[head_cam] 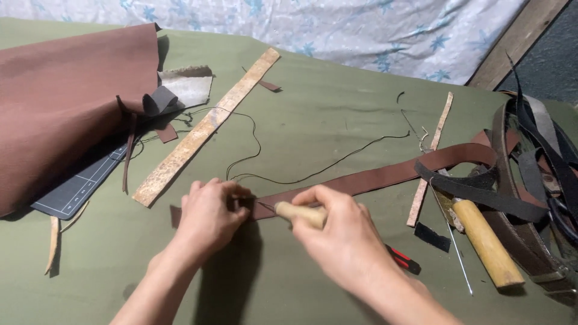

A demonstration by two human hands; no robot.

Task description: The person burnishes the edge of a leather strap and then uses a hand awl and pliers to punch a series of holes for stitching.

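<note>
A long brown leather strap (pixel 385 174) lies across the green table cover (pixel 313 120). My left hand (pixel 208 216) presses down on the strap's near end, fingers curled over it. My right hand (pixel 340 232) grips an awl with a pale wooden handle (pixel 298 213), its thin metal tip pointing left at the strap just beside my left fingers. A thin dark thread (pixel 289 171) runs from the strap end and loops over the cover.
A large brown leather sheet (pixel 66 96) covers a dark cutting mat (pixel 84 183) at the left. A long pale strip (pixel 205 129) lies diagonally, a narrower one (pixel 430 159) to the right. A wooden-handled tool (pixel 484 241), dark straps (pixel 530 174), and a red-and-black tool (pixel 402 259) sit at the right.
</note>
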